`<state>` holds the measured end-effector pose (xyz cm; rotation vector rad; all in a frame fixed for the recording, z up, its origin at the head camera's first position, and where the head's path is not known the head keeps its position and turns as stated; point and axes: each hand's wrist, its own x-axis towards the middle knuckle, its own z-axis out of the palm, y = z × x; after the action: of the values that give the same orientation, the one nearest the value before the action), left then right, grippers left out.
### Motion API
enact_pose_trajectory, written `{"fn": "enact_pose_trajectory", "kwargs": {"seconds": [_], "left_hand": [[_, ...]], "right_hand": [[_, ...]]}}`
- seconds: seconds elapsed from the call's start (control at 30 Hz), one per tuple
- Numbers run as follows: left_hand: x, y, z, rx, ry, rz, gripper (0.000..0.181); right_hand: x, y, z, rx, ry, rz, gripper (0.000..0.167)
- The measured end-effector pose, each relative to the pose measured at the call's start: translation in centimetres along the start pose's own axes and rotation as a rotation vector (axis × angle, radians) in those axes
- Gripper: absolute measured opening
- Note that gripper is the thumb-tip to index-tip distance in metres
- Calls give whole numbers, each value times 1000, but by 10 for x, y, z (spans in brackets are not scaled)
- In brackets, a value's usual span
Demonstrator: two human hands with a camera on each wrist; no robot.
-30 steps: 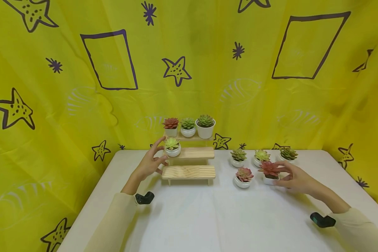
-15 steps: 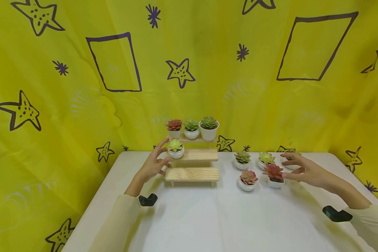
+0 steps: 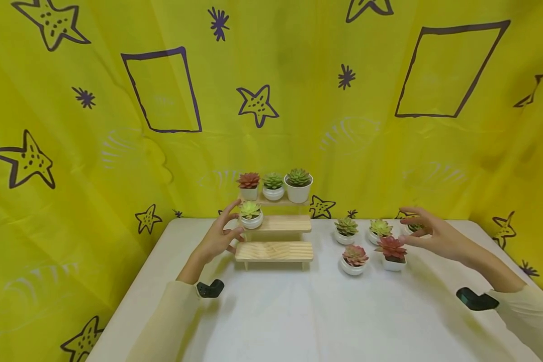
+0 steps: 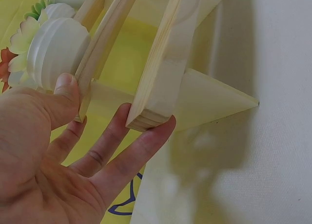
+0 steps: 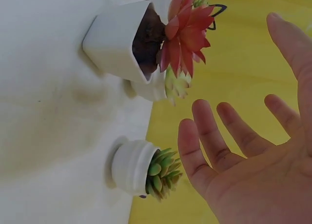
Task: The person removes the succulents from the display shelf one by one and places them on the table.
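Observation:
My left hand (image 3: 213,242) is at the left end of a three-tier wooden stand (image 3: 275,250). In the left wrist view its thumb lies by the middle tier, near a white pot with a pale green succulent (image 3: 251,217); fairly straight fingers (image 4: 146,141) touch the lower tier's end. My right hand (image 3: 443,239) is raised with spread fingers, holding nothing. Nearest to it is a red succulent in a square white pot (image 3: 392,259), standing apart from the fingers on the table. Behind this hand a dark green succulent (image 3: 416,229) is partly hidden.
On the top tier stand a red succulent (image 3: 248,185), a green one (image 3: 273,186) and a larger potted one (image 3: 298,186). On the white table (image 3: 271,322) sit a pink succulent (image 3: 354,259), an olive green one (image 3: 346,230) and a yellow-green one (image 3: 380,230). A yellow curtain (image 3: 289,60) hangs behind.
My right hand has let go of the red succulent's square pot and risen up and back from it. The left hand stays at the stand.

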<state>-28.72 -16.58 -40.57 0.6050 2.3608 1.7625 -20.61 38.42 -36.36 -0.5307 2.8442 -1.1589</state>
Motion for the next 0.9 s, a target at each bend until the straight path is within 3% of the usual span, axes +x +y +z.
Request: {"fn": "enact_pose_trajectory", "kwargs": {"seconds": [0.9], "left_hand": [[-1, 0, -1, 3, 1, 5, 79]], "right_hand": [[54, -71, 23, -4, 6, -139, 72]]}}
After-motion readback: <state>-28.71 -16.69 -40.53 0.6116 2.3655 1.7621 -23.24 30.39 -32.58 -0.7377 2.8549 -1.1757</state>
